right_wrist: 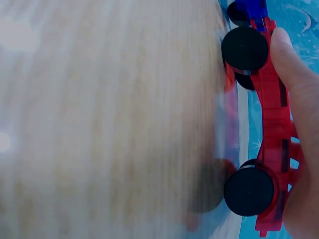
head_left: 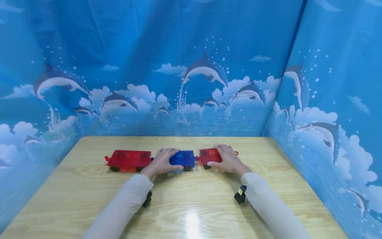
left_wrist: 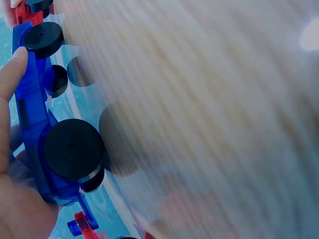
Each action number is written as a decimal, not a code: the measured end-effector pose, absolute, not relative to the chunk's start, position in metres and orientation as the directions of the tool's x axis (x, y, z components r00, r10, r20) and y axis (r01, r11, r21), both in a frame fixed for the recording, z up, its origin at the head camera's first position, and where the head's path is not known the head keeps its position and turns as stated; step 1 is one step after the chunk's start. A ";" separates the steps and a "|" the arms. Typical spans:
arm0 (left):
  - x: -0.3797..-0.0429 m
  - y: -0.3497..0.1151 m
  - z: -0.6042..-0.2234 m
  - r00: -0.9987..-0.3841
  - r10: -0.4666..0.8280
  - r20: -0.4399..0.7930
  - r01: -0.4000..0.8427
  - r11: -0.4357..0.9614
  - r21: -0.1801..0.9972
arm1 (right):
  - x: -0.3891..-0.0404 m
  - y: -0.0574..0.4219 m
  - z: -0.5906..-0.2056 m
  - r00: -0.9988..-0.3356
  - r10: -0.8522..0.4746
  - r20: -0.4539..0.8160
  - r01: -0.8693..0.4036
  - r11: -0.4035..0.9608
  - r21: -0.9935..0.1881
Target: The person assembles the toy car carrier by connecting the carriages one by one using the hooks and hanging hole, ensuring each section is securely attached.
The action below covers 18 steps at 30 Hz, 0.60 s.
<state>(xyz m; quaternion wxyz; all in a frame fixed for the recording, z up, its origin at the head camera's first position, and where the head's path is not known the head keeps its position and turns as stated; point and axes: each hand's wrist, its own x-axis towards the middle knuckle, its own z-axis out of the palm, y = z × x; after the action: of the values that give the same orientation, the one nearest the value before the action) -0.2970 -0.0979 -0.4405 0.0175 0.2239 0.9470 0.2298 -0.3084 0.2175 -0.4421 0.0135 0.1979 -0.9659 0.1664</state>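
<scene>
Three see-through toy train cars with black wheels stand in a row on the table in the head view. My left hand [head_left: 162, 162] grips the middle one, a blue car [head_left: 186, 159], its thumb along the near side. Around the right-hand red car [head_left: 209, 154] curl the fingers and thumb of my right hand [head_left: 227, 161]. Another red car [head_left: 129, 159] stands left of my left hand, a red hook on its far left end. In the right wrist view the blue coupling [right_wrist: 255, 9] overlaps the front of the red car [right_wrist: 275, 114].
A light wood-grain table [head_left: 191, 196] lies under the cars, with a bright glare spot near its front. Blue curtains [head_left: 161, 59] printed with dolphins and clouds close off the back and sides. Dark wrist cameras [head_left: 240, 194] sit below both forearms.
</scene>
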 end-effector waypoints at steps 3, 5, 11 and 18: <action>-0.297 -0.098 -0.441 -0.897 0.436 0.068 0.418 0.791 0.447 | -0.305 0.215 -0.443 -0.926 -0.361 0.106 -0.376 0.879 -0.293; -0.298 -0.099 -0.442 -0.896 0.438 0.068 0.420 0.790 0.447 | -0.303 0.214 -0.444 -0.930 -0.350 0.109 -0.367 0.886 -0.284; -0.299 -0.099 -0.442 -0.899 0.431 0.075 0.415 0.789 0.454 | -0.298 0.211 -0.444 -0.937 -0.329 0.113 -0.348 0.897 -0.272; -0.298 -0.095 -0.442 -0.892 0.446 0.069 0.425 0.778 0.462 | -0.293 0.214 -0.443 -0.942 -0.317 0.113 -0.336 0.903 -0.268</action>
<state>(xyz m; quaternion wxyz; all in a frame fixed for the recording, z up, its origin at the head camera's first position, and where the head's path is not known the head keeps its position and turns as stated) -0.2983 -0.0952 -0.4419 0.0222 0.2310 0.9427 0.2398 -0.2932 0.2144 -0.4429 0.0332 0.1676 -0.9749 0.1430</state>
